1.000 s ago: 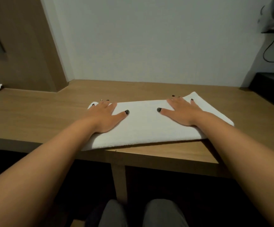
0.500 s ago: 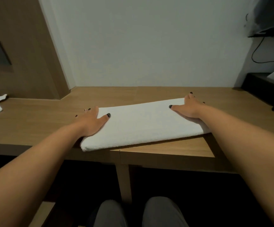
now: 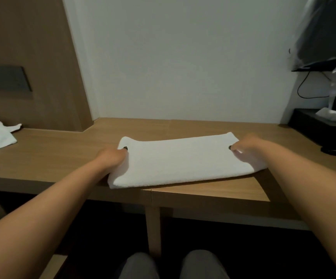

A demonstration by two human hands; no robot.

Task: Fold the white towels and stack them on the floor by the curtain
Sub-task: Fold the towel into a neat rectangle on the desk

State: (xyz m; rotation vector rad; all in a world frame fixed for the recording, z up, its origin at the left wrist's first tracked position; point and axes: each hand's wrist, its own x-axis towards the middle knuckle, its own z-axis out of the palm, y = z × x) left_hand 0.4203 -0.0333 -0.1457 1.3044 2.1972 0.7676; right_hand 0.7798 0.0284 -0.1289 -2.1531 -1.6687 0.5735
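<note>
Both hands, flat with spread fingers on top of the folded towel [image 3: 180, 160] a second ago, now sit at its short ends. The left hand [image 3: 112, 158] curls over the left end at frame centre-left, thumb on top in a grip. The right hand [image 3: 247, 152] likewise takes the right end, blurred. The towel's right end, formerly fanned out in a loose corner, now lies in line with the rest.

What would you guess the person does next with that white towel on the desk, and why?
Probably bring one end over to the other, folding it in half. The left hand and right hand each grip a short end of the folded towel, which lies long and flat on the desk.
</note>
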